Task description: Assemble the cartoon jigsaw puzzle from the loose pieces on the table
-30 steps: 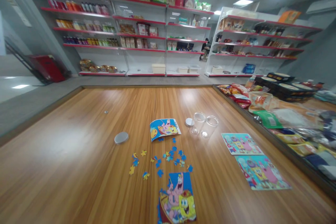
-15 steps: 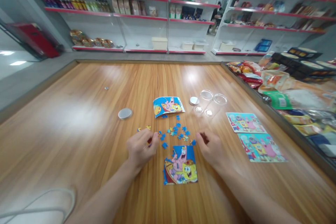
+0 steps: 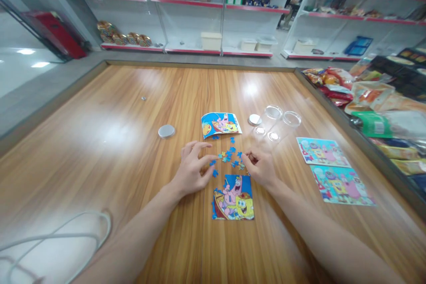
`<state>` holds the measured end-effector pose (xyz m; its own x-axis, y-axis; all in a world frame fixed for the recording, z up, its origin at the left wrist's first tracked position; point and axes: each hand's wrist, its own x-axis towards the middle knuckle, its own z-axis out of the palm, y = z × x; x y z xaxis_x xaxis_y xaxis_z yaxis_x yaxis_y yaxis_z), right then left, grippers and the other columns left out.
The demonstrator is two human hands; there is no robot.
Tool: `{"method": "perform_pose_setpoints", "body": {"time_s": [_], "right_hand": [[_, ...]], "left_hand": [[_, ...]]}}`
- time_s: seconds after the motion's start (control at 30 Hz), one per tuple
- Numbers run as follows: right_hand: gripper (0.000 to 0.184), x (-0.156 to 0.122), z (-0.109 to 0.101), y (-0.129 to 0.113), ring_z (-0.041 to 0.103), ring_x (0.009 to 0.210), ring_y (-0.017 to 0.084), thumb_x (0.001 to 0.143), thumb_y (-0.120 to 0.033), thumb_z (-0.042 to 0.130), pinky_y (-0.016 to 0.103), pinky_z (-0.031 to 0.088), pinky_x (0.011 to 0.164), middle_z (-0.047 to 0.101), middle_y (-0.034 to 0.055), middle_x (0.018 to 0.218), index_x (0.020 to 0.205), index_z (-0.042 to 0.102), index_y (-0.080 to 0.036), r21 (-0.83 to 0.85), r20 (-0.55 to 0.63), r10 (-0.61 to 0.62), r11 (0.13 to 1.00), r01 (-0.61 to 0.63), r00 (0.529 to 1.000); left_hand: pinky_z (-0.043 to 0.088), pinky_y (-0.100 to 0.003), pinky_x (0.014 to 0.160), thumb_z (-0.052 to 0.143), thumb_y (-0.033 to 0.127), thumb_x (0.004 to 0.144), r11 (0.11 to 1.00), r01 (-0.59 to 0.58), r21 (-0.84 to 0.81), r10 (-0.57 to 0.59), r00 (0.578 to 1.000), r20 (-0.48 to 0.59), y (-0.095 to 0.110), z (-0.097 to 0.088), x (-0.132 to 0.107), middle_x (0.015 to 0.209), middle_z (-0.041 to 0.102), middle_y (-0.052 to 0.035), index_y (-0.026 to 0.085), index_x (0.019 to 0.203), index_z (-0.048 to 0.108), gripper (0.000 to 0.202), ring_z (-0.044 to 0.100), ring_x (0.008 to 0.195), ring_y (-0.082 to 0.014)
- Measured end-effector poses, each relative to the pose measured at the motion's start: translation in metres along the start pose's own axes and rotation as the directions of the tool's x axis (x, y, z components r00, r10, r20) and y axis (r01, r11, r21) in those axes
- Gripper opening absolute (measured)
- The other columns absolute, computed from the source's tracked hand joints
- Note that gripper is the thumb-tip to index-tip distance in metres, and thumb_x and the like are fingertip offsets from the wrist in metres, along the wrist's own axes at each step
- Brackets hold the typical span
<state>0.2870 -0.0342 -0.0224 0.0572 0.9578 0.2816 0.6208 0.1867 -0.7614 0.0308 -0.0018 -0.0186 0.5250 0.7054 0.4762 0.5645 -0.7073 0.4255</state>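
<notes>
My left hand [image 3: 194, 169] hovers with its fingers spread, just left of several loose jigsaw pieces [image 3: 229, 155], mostly blue with a few yellow. No piece shows in its grasp. On the right side of those pieces, my right hand [image 3: 261, 166] is curled, thumb against the forefinger; whatever it may hold is hidden. Between my forearms lies a joined section of jigsaw puzzle [image 3: 234, 197] with a pink starfish and a yellow sponge character in a boat. Behind the loose pieces stands a slightly curved picture card [image 3: 221, 124] with the same scene.
Two clear plastic jars [image 3: 292, 119] lie beyond my right hand, near a silver lid [image 3: 254, 119]. Another silver lid [image 3: 166, 131] lies left. Two cartoon pictures [image 3: 342, 185] rest at right, beside packaged snacks [image 3: 372, 124]. A white cable [image 3: 53, 235] loops at front left.
My left hand has opened from a closed grip and moved slightly right and forward over the loose pieces. My right hand stays curled, a little closer to the pieces. The camera view has tilted down.
</notes>
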Motion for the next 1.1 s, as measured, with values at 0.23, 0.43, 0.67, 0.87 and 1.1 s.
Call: {"method": "perform_pose_setpoints", "body": {"time_s": [0.23, 0.43, 0.67, 0.87, 1.1], "right_hand": [[0.012, -0.004, -0.002, 0.008, 0.043, 0.05, 0.011, 0.086, -0.03, 0.064, 0.025, 0.033, 0.052, 0.046, -0.0047, 0.054, 0.082, 0.069, -0.02, -0.006, 0.054, 0.016, 1.0, -0.016, 0.998], [0.016, 0.0, 0.0, 0.018, 0.047, 0.052, 0.012, 0.087, -0.031, 0.061, 0.025, 0.036, 0.051, 0.052, -0.0031, 0.058, 0.085, 0.07, -0.017, 0.062, 0.032, 0.074, 0.995, -0.076, 0.997], [0.018, 0.001, 0.0, 0.02, 0.047, 0.053, 0.012, 0.088, -0.032, 0.061, 0.026, 0.037, 0.052, 0.052, -0.0028, 0.058, 0.086, 0.07, -0.017, 0.068, 0.057, 0.07, 0.995, -0.074, 0.996], [0.023, -0.002, -0.008, 0.003, 0.057, 0.071, 0.017, 0.079, -0.026, 0.069, 0.029, 0.047, 0.067, 0.062, 0.0022, 0.081, 0.102, 0.071, -0.02, 0.036, 0.217, -0.126, 0.992, 0.121, 0.968], [0.054, -0.004, -0.005, -0.008, 0.054, 0.111, 0.03, 0.074, -0.022, 0.076, 0.048, 0.048, 0.096, 0.054, 0.0109, 0.119, 0.126, 0.061, -0.025, -0.013, 0.357, -0.334, 0.932, 0.362, 0.872]], "left_hand": [[0.039, -0.054, 0.106, 0.061, 0.012, 0.082, 0.975, 0.206, 0.079, -0.183, 0.955, -0.233, -0.046, -0.015, -0.006, 0.115, 0.063, -0.0084, 0.023, 0.096, 0.074, 0.023, 0.053, 0.115, -0.03], [0.052, -0.035, 0.085, 0.051, 0.02, 0.092, 0.977, 0.193, -0.084, -0.204, 0.97, -0.136, -0.095, -0.047, -0.016, 0.096, 0.068, -0.0064, 0.019, 0.091, 0.071, 0.019, 0.064, 0.094, -0.0203], [0.05, -0.035, 0.086, 0.06, 0.021, 0.089, 0.992, 0.115, -0.053, -0.114, 0.993, 0.031, -0.087, -0.04, -0.011, 0.095, 0.066, -0.0051, 0.022, 0.094, 0.075, 0.016, 0.062, 0.091, -0.0195], [0.044, -0.045, 0.098, 0.065, 0.026, 0.089, 1.0, -0.022, -0.003, 0.022, 0.999, 0.038, -0.065, -0.042, -0.01, 0.11, 0.063, -0.0089, 0.023, 0.104, 0.074, 0.018, 0.054, 0.106, -0.0252], [0.033, -0.06, 0.109, 0.072, 0.058, 0.083, 0.916, -0.379, -0.128, 0.4, 0.853, 0.336, 0.0, -0.024, -0.009, 0.154, 0.042, -0.0061, 0.039, 0.133, 0.063, 0.054, 0.033, 0.137, -0.04]]}}
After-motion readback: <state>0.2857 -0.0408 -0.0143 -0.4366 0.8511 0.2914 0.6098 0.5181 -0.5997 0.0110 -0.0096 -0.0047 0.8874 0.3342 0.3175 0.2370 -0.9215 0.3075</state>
